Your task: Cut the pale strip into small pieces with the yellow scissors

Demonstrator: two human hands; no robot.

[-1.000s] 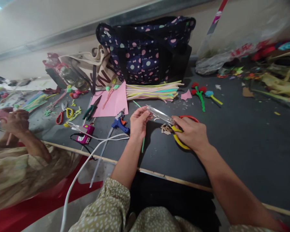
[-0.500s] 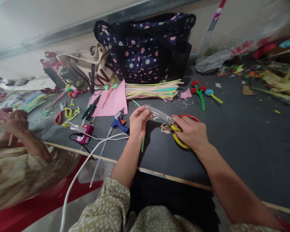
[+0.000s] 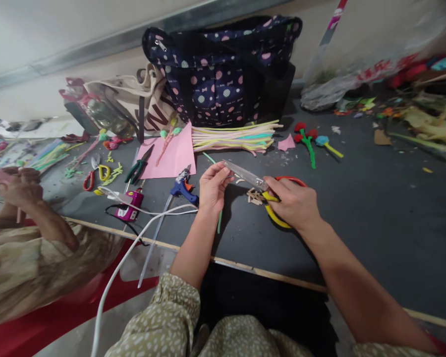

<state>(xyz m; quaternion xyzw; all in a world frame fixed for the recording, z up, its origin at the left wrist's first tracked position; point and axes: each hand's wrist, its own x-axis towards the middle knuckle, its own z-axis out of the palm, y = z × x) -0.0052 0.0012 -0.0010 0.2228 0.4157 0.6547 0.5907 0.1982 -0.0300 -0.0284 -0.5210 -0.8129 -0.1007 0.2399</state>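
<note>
My right hand (image 3: pixel 295 203) is closed around scissors (image 3: pixel 246 176) with red and yellow handles. Their blades point left and lie together, with the tip at the fingertips of my left hand (image 3: pixel 213 186). Thumb and forefinger of that left hand are pinched, and a thin green pipe cleaner (image 3: pixel 219 222) runs through it. One end of the pipe cleaner shows above the hand, the other hangs below the wrist. What exactly sits between the fingertips at the blade tip is hidden. Below the blades lies a small pile of short pale cut pieces (image 3: pixel 254 196) on the dark table (image 3: pixel 367 218).
To the left lie a blue glue gun (image 3: pixel 184 188), a magenta power box (image 3: pixel 131 206), green-handled pliers (image 3: pixel 138 166) and a white cable (image 3: pixel 126 253). Behind are pink paper (image 3: pixel 171 161), bundled pipe cleaners (image 3: pixel 234 138) and a patterned bag (image 3: pixel 219 79). A co-worker's hands (image 3: pixel 24 188) are far left.
</note>
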